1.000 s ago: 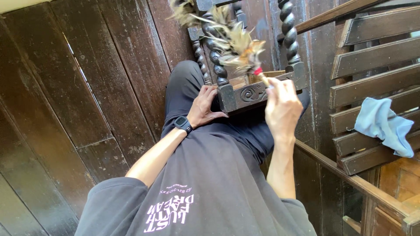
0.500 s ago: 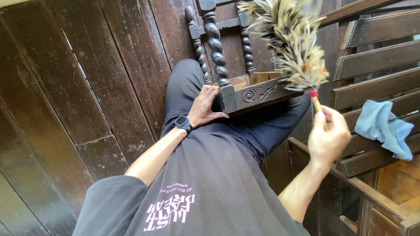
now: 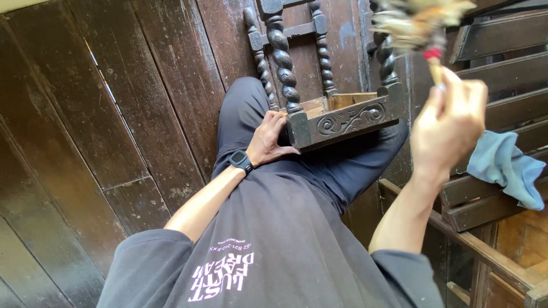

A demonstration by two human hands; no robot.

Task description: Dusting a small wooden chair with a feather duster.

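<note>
A dark carved wooden stool (image 3: pixel 348 117) with twisted legs lies upturned across my lap. My left hand (image 3: pixel 268 140), with a black watch on the wrist, rests against the stool's seat frame and steadies it. My right hand (image 3: pixel 451 128) is raised to the right of the stool and grips the wooden handle of a feather duster (image 3: pixel 419 25). The duster's feathers are blurred near the top edge, beside one twisted leg (image 3: pixel 387 60).
Dark wooden floor planks (image 3: pixel 114 125) spread to the left. On the right stands slatted wooden furniture (image 3: pixel 502 74) with a light blue cloth (image 3: pixel 505 168) draped on a slat. A lighter wooden frame (image 3: pixel 502 268) sits at the lower right.
My right hand has swung the duster from the stool's frame out to the right and upward. The left hand has stayed on the stool.
</note>
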